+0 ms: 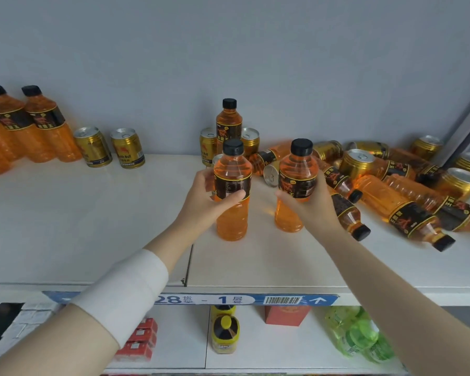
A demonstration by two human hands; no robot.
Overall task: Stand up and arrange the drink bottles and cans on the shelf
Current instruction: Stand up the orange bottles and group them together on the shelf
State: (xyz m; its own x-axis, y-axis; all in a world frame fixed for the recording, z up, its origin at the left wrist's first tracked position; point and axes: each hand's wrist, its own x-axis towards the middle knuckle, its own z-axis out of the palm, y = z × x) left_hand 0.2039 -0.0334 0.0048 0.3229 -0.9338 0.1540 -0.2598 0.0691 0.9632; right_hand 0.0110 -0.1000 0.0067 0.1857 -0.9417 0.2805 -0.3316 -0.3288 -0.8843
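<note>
My left hand grips an upright orange drink bottle with a black cap at its label. My right hand grips a second upright orange bottle beside it. Both bottles stand on the white shelf near its middle. Behind them a third bottle stands upright between two gold cans. To the right, several orange bottles and gold cans lie tipped in a heap.
At far left, upright orange bottles and two upright gold cans line the back wall. A blue shelf label strip runs along the front edge. The lower shelf holds a yellow jar, green bottles and red boxes.
</note>
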